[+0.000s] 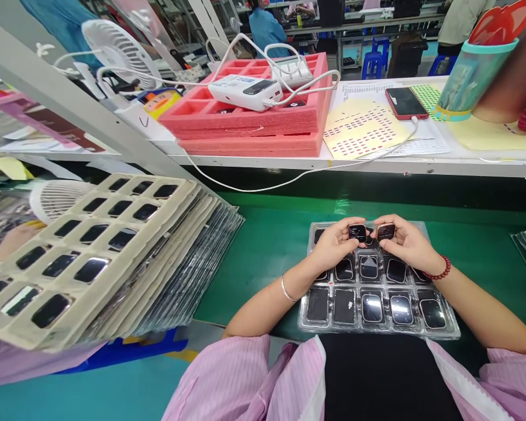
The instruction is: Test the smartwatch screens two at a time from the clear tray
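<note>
Left hand (333, 245) and right hand (407, 240) each grip one piece between thumb and fingers: a dark square piece (357, 232) in the left, a second piece (386, 231) in the right, the two side by side and just apart. Both are over the 12 o'clock part of one clear tray (304, 327). Its 6 o'clock row holds three glossy pieces (401, 310); the middle row shows three plainly, with others partly hidden by the hands. From that tray, at 9 o'clock, stands one tilted stack (197, 251), its layers too blurred to count; the top cream tray (76, 248) bears fifteen dark pieces (93, 234), five rows of three. At 11 o'clock, red foam (254, 143) carries two white devices (245, 92). One phone (407, 104) lies at 12 o'clock, one teal cup (471, 82) at 1 o'clock.
</note>
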A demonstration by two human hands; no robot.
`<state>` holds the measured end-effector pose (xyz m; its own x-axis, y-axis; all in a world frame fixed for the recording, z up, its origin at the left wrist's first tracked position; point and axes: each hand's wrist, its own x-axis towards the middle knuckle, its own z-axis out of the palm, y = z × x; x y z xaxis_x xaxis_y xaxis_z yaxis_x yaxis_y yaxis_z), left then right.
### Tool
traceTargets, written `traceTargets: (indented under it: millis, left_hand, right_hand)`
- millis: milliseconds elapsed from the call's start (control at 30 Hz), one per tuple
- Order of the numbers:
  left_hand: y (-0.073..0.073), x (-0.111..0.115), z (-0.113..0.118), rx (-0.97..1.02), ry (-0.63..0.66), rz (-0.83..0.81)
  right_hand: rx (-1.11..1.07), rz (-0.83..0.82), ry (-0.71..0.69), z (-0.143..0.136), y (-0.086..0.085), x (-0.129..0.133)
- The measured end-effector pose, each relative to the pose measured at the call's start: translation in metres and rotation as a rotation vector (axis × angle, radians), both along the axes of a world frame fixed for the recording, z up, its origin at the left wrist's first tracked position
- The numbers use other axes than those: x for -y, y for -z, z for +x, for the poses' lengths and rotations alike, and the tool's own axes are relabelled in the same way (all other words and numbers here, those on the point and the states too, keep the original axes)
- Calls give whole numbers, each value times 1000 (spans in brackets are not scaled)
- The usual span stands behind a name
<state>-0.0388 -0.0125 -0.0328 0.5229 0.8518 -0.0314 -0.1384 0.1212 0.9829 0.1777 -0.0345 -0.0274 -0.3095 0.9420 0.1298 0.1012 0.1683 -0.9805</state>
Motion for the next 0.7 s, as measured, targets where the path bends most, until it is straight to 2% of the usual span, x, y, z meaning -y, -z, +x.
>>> traceTargets:
  millis: [433, 700]
  left_hand:
    - [1, 1, 1, 10, -1, 15]
    - [0, 2, 0, 6, 5, 21]
  right_hand:
    - [88, 38, 31, 0, -5, 3]
    - [109, 33, 45, 1, -3, 3]
